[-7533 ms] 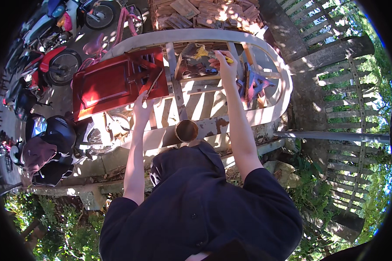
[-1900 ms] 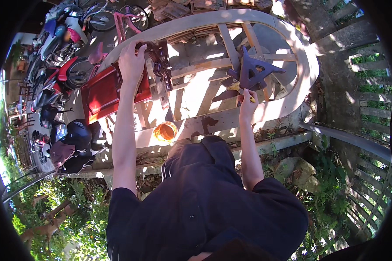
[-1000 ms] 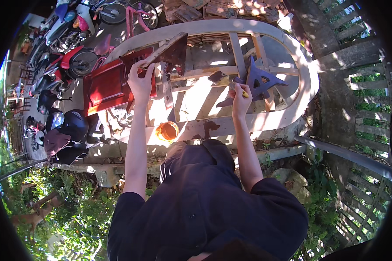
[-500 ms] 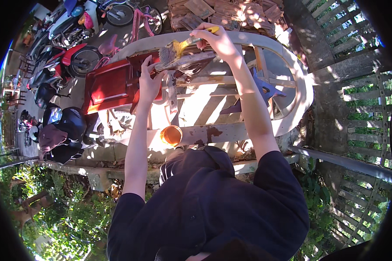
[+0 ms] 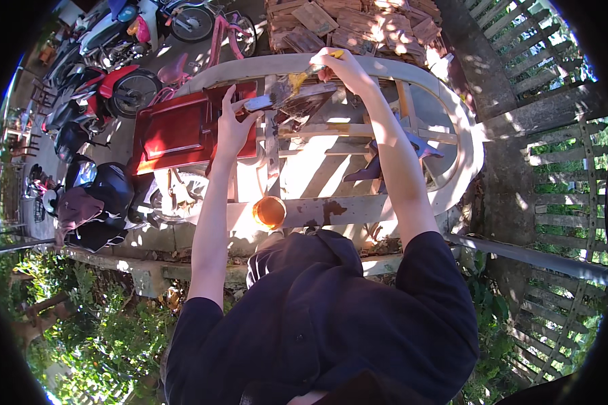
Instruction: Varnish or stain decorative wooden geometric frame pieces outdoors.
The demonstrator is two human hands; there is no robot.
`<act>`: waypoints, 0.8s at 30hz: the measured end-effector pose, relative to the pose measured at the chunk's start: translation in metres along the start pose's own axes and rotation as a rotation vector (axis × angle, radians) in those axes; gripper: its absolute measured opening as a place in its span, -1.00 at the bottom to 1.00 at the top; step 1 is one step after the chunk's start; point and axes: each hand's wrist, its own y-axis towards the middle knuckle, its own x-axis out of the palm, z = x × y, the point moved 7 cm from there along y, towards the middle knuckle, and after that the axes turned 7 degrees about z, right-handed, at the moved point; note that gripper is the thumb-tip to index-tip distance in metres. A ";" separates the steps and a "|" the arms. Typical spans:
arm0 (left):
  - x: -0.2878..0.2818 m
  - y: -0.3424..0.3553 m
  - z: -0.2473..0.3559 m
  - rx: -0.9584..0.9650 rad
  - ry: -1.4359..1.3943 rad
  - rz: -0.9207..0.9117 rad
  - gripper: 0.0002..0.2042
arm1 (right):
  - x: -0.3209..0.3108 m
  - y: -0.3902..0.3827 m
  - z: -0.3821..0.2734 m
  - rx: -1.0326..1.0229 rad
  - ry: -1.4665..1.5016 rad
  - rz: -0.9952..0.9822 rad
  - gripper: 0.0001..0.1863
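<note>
My right hand (image 5: 341, 71) grips a yellow-handled paintbrush (image 5: 295, 82), its bristles over a dark wooden piece (image 5: 300, 108) with a pale upper edge. My left hand (image 5: 233, 125) holds that piece at its left end. Both hands are above a pale oval wooden frame (image 5: 466, 148) with crossbars. A glossy red panel (image 5: 169, 131) lies on the frame's left part. A round pot (image 5: 269, 212) of orange-brown liquid stands on the near rail. A purple-blue angular piece (image 5: 361, 173) rests at the right, partly hidden by my right arm.
Motorbikes (image 5: 108, 196) and a pink bicycle (image 5: 219, 37) stand at the left. A pile of roof tiles (image 5: 351, 27) is beyond the frame. Slatted fencing (image 5: 561, 179) and a metal rail (image 5: 520, 253) run at the right; plants (image 5: 101, 331) grow along the low ledge near me.
My right hand with the brush has moved up and left from the purple-blue piece to the piece in my left hand. That piece now lies more level, slightly lower.
</note>
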 end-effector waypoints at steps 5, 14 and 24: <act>-0.008 -0.002 -0.008 0.025 0.024 0.005 -0.21 | -0.047 0.001 0.013 0.029 -0.129 0.091 -0.81; 0.000 -0.002 -0.024 -0.054 -0.083 -0.049 -0.58 | -0.055 -0.001 -0.013 -0.080 -0.253 0.149 -0.78; -0.018 -0.008 -0.003 -0.030 -0.021 -0.033 -0.59 | -0.087 -0.016 0.045 0.086 -0.097 0.218 -0.79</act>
